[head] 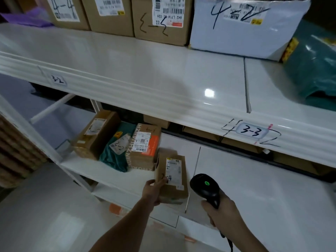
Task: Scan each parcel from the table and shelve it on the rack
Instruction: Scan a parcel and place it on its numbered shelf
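Note:
My left hand (154,192) grips a small brown cardboard parcel (171,179) by its left edge, thumb over the top near the handwritten number beside its white label. The parcel lies on the lower white shelf (236,179) of the rack, next to other parcels. My right hand (221,211) holds a black barcode scanner (205,188) by its handle, just right of the parcel. A green light glows on the scanner's head, and its cable hangs down below my wrist.
On the lower shelf stand a brown box with an orange side (143,148), a teal bag (118,150) and another brown box (96,133). The upper shelf (145,70) carries several brown boxes (161,19), a white parcel (241,26) and a green bag (314,70). Shelf tags read 3-2 (57,80) and 3-3 (251,132).

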